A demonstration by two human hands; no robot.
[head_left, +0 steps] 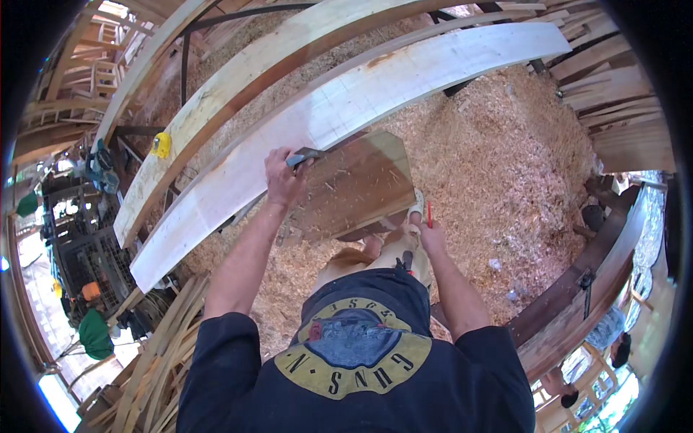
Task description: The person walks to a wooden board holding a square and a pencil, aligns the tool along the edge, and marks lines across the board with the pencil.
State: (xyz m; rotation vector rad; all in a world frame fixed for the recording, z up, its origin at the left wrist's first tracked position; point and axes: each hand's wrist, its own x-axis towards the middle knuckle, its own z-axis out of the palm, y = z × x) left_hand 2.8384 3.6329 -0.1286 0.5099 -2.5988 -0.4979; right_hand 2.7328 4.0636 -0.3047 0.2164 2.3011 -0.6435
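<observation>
My left hand point(284, 180) is closed around a small grey-blue hand tool point(306, 154), whose exact kind I cannot make out. It is by the near edge of a long, pale curved timber point(346, 101) with faint pencil lines across it. Below the timber is a thin brown panel point(357, 189) with angled corners and wood chips on it. My right hand point(432, 237) is at the panel's lower right corner, closed on a red pencil point(429, 212) that points upward. A pale curved object point(419, 200) lies just above that hand; its kind is unclear.
A second curved timber point(238, 90) runs behind the first, with a yellow tape measure point(161, 145) on it. Sawdust and shavings point(505, 173) cover the ground. Wood strips point(155, 353) are piled lower left, boards point(610, 79) upper right. Another person point(559, 382) is at the lower right.
</observation>
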